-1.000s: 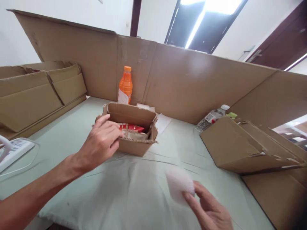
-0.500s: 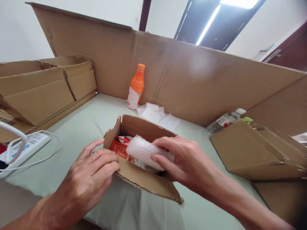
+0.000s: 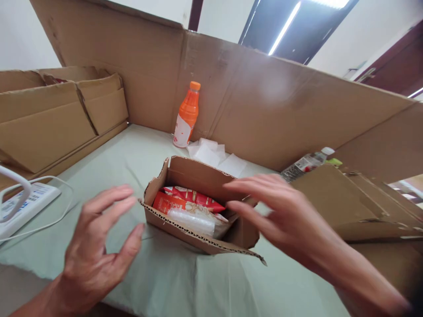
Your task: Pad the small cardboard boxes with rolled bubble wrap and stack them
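The small open brown cardboard box (image 3: 201,207) sits mid-table, holding red snack packets (image 3: 193,197) and a clear plastic-wrapped bundle (image 3: 191,220). The left hand (image 3: 95,251), at its 8 o'clock, and the right hand (image 3: 284,215), at 3 o'clock, hover empty with fingers spread. Packing looks complete; closing the flaps would call for both hands.

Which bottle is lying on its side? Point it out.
The clear water bottle with the white cap, at the right behind the flattened cardboard box. The orange bottle stands upright against the cardboard wall.
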A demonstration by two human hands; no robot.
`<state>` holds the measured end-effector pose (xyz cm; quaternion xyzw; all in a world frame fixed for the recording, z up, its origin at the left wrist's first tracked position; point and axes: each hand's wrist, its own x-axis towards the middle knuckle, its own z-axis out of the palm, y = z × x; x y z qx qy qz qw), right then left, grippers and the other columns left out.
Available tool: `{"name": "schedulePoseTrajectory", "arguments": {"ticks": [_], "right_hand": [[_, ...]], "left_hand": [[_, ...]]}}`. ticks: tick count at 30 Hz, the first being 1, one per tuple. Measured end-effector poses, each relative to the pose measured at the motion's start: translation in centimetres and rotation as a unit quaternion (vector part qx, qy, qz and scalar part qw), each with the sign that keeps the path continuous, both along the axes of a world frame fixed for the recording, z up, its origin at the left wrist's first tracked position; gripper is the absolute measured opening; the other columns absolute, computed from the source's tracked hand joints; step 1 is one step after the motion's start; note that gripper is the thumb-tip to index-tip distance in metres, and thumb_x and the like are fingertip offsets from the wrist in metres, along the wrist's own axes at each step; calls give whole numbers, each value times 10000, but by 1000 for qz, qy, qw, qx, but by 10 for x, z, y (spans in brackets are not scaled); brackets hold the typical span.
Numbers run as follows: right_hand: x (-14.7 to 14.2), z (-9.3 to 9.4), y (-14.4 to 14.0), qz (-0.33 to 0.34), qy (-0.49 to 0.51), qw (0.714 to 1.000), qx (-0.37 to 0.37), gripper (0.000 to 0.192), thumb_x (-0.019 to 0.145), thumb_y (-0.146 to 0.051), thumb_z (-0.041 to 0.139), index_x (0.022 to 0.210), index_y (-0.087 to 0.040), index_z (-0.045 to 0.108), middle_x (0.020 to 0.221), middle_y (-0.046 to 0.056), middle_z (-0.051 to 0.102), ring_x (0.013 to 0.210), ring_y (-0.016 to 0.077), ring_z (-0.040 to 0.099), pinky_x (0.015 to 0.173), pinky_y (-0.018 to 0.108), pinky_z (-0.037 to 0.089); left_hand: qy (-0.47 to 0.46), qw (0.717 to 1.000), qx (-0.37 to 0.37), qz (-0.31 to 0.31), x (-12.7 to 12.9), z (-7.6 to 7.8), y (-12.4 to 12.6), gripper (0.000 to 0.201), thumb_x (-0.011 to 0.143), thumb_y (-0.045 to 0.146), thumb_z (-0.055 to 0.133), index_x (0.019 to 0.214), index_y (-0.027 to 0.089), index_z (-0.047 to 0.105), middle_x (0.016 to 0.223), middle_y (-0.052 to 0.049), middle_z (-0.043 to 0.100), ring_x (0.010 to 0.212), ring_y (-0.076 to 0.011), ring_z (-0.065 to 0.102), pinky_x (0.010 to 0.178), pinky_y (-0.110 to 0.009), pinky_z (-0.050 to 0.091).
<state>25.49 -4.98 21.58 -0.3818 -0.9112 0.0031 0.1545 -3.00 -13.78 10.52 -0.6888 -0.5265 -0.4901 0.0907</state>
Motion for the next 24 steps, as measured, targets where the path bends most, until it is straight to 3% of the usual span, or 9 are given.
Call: {"name": "schedulePoseTrajectory", "arguments": {"ticks": [2,4,7,10,12,15,18,21,24], "right_hand": [[49,-11,-23,-140,117,981,60,217,960,-433,582,1053,-299,725,989,14,761,801,185,688,774,320,522],[84,-42,-52,-254,158,953,46,195,932,-450,623,1003,-302,727,947,7,770,786,194,711,736,311,552],[91,-112,-86,-236,177,954,-57,351,920,-447,601,1198,-249,682,1103,72,765,936,247,731,778,359,602],[56,-163,-87,-175,186,957,-135,585,861,-457,649,1383,-207,566,1324,142,660,1182,321,644,911,442,588],[32,-172,-72,-162,208,951,-164,576,858,-440,647,1380,-213,560,1273,138,672,1169,327,637,921,457,579],[23,-163,-53,-183,240,937,-178,500,878,-407,613,1332,-203,569,1120,106,706,1000,279,677,835,421,593],[59,-159,-63,-248,248,924,-149,404,872,-427,600,1196,-187,614,996,85,717,843,244,682,743,387,596],[118,-167,-106,-347,215,906,-113,339,838,-508,636,974,-198,652,866,82,724,757,266,691,660,385,590],[159,-175,-155,-387,219,888,-118,545,795,-575,681,1174,-185,654,1094,144,735,968,349,711,786,453,603]], "left_hand": [[-42,997,-57,35,-11,-17,-2,569,912,266,618,1450,307,437,1378,-83,537,1298,-304,537,1147,-505,431],[-96,983,-153,34,-21,-42,-2,555,914,406,603,1441,325,446,1377,-80,556,1254,-334,580,1108,-555,468],[-213,928,-304,-22,-28,-82,1,618,877,545,619,1429,336,434,1395,-80,574,1133,-324,676,951,-494,603],[-307,866,-384,-94,-22,-98,12,590,839,556,677,1337,303,488,1351,-90,622,1062,-306,716,853,-420,647],[-332,849,-394,-118,-9,-90,27,565,822,541,698,1279,258,522,1324,-110,642,1072,-305,711,890,-429,631],[-336,861,-362,-126,23,-70,51,610,805,498,700,1292,179,519,1353,-153,622,1165,-308,664,987,-456,577],[-319,854,-353,-211,62,-64,66,608,823,424,656,1344,155,495,1387,-170,601,1232,-303,628,995,-453,566],[-277,825,-377,-317,96,-71,65,565,865,352,604,1390,178,487,1415,-166,590,1265,-293,612,981,-434,572],[-225,821,-395,-345,114,-75,62,429,892,373,587,1285,201,588,1327,-139,661,1157,-284,677,966,-427,576]]}}
